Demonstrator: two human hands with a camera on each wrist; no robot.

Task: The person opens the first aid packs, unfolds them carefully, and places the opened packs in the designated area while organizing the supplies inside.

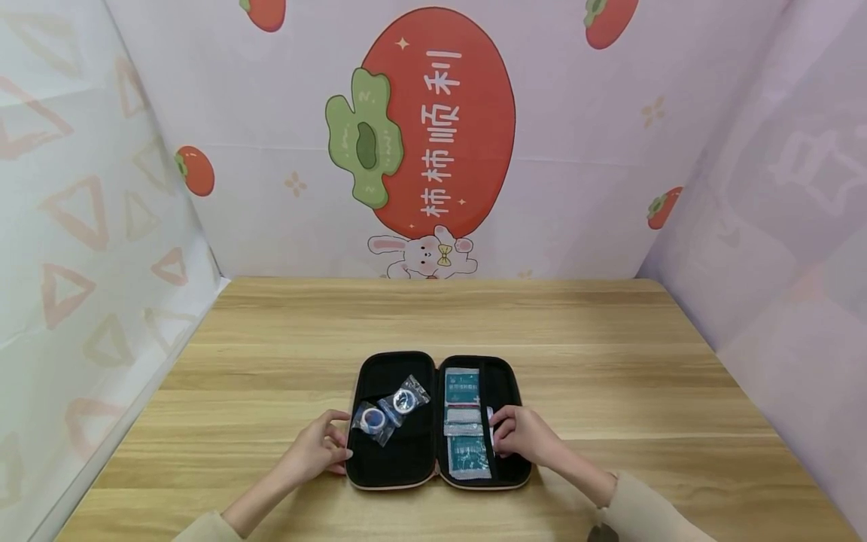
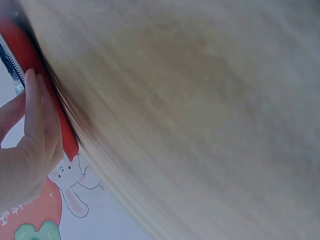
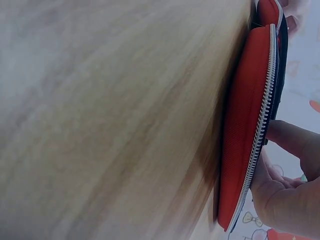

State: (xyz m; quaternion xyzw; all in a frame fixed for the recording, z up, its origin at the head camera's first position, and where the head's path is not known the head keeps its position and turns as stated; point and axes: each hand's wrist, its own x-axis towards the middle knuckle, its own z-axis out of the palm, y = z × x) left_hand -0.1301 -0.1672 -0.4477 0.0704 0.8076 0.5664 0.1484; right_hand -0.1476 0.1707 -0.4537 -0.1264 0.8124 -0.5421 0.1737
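A zip case [image 1: 393,470], black inside and red outside, lies opened flat on the wooden table. My left hand [image 1: 316,449] holds its left edge; in the left wrist view, its fingers [image 2: 35,110] lie along the red outer wall near the zip. Over the right half, my right hand [image 1: 524,435] pinches a thin white item [image 1: 491,430] beside the black elastic strap, its fingertips partly hidden. Teal-and-clear packets [image 1: 469,456] sit under that strap. In the left half lie two bagged rolls of tape, one roll [image 1: 372,420] near the left edge and another roll [image 1: 405,400] nearer the hinge.
The wooden table [image 1: 271,331] reaches back to a printed fabric wall [image 1: 576,188] with persimmon drawings. More fabric hangs at the left side [image 1: 88,226] and right side [image 1: 792,226]. A small dark object [image 1: 601,534] shows by the right sleeve at the front edge.
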